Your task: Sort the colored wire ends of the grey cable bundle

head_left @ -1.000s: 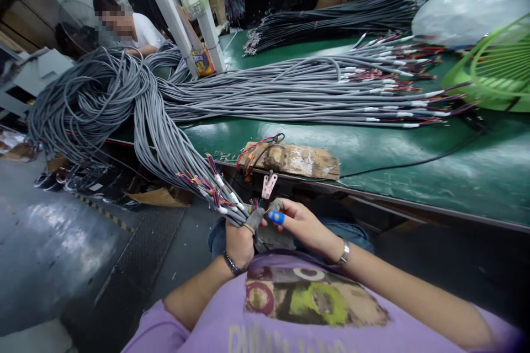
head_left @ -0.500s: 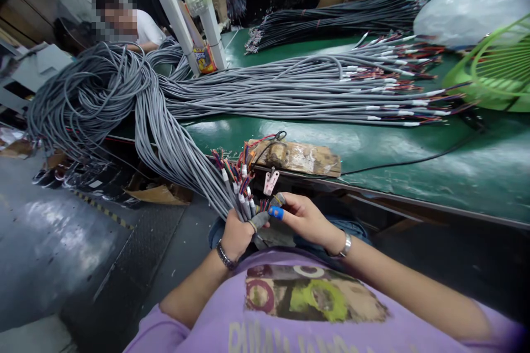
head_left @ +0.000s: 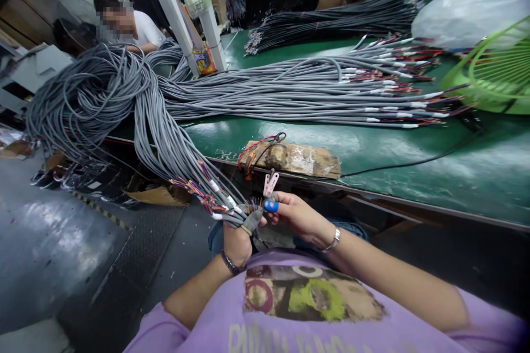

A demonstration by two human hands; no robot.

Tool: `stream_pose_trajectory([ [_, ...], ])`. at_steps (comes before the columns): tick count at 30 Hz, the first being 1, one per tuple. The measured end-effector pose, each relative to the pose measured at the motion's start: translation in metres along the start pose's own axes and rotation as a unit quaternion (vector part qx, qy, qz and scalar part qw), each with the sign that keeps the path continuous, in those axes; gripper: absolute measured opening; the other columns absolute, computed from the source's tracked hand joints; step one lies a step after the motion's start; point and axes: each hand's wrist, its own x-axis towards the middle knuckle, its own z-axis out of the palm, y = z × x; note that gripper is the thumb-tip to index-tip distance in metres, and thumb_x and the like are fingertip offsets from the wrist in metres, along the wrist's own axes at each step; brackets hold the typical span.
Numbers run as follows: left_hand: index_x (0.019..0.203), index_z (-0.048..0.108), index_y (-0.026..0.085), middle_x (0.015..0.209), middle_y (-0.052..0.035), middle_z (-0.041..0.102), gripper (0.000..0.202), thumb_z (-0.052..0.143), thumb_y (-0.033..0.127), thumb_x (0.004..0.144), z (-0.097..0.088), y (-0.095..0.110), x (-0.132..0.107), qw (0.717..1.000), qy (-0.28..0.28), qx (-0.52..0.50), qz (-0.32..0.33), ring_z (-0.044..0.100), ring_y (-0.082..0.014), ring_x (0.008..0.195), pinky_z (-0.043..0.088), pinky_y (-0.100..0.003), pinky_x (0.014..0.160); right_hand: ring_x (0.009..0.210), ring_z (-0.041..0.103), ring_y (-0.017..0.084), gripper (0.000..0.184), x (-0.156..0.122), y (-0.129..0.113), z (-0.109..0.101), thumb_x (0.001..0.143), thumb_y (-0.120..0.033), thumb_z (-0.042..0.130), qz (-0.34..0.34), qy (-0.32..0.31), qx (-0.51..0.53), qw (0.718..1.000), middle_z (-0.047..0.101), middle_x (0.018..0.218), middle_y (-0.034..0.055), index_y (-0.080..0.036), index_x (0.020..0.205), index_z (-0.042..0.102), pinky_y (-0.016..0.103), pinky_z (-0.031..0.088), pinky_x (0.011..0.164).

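Note:
My left hand, with grey wrapping on its fingers, is closed round a bunch of grey cables. The white-sleeved cable ends and coloured wires fan out leftward above this hand. Close to its right, my right hand pinches with a blue-wrapped thumb and a covered forefinger. Whatever lies between those fingertips is hidden. Just above them is a pink clip at the bench edge, below a worn wooden block. Short coloured wire tips stick up between my hands.
Long grey cables lie along the green bench, joining a large coil at left. Behind are dark cables, a plastic bag and a green fan. A white post rises near a seated person.
The cable ends in my left hand have swung left and down, uncovering the orange and red wires by the wooden block. My right hand has shifted slightly left.

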Motion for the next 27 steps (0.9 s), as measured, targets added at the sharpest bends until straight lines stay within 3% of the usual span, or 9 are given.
stream_pose_trajectory([
  [8,0.077,0.073,0.017,0.065,-0.0057,0.072,0.024,0.075,0.04,0.071,-0.01,-0.005,0.003,0.992,-0.091,-0.064,-0.059,0.068,-0.0203,0.065,0.054,-0.033,0.064,0.05,0.05,0.009,0.027,0.009,0.009,-0.005,0.068,-0.033,0.08,0.047,-0.064,0.105,0.991,0.057,0.053,-0.0021,-0.015,0.066,0.06,0.024,0.043,0.052],
  [10,0.078,0.073,0.017,0.067,-0.0062,0.073,0.025,0.074,0.041,0.071,-0.01,-0.005,0.002,0.992,-0.088,-0.071,-0.055,0.068,-0.0198,0.064,0.054,-0.033,0.064,0.052,0.052,0.009,0.022,0.011,0.007,-0.011,0.071,-0.032,0.078,0.054,-0.026,0.137,0.989,0.062,0.061,-0.0002,-0.016,0.072,0.064,0.023,0.045,0.052],
  [13,0.079,0.073,0.017,0.069,-0.0065,0.074,0.027,0.074,0.042,0.071,-0.007,-0.003,0.001,0.994,-0.063,-0.075,-0.042,0.068,-0.0189,0.063,0.054,-0.032,0.064,0.057,0.055,0.01,0.026,0.015,-0.001,-0.017,0.08,-0.043,0.068,0.064,0.027,0.179,0.981,0.066,0.072,0.0027,-0.017,0.08,0.067,0.023,0.048,0.055],
  [16,0.079,0.073,0.018,0.07,-0.0061,0.074,0.027,0.074,0.044,0.07,-0.001,0.0,0.001,0.997,-0.035,-0.069,-0.032,0.068,-0.019,0.065,0.054,-0.032,0.065,0.061,0.056,0.011,0.036,0.02,-0.009,-0.016,0.084,-0.052,0.061,0.049,0.016,0.169,0.984,0.065,0.071,0.0036,-0.017,0.085,0.069,0.023,0.049,0.057],
  [20,0.078,0.073,0.019,0.076,-0.005,0.075,0.023,0.077,0.04,0.068,0.007,0.0,0.004,0.998,-0.007,-0.064,-0.012,0.068,-0.0181,0.068,0.054,-0.031,0.069,0.059,0.054,0.011,0.037,0.025,-0.012,-0.009,0.079,-0.052,0.068,0.009,0.016,0.153,0.988,0.063,0.068,0.0024,-0.016,0.086,0.07,0.023,0.047,0.056],
  [27,0.079,0.073,0.018,0.069,-0.0047,0.073,0.023,0.074,0.04,0.073,0.014,-0.007,0.006,0.998,-0.03,-0.048,-0.019,0.068,-0.0189,0.068,0.055,-0.032,0.068,0.055,0.052,0.011,0.035,0.029,-0.009,-0.003,0.076,-0.05,0.072,-0.016,0.035,0.188,0.981,0.062,0.064,0.0012,-0.016,0.08,0.068,0.025,0.042,0.051],
])
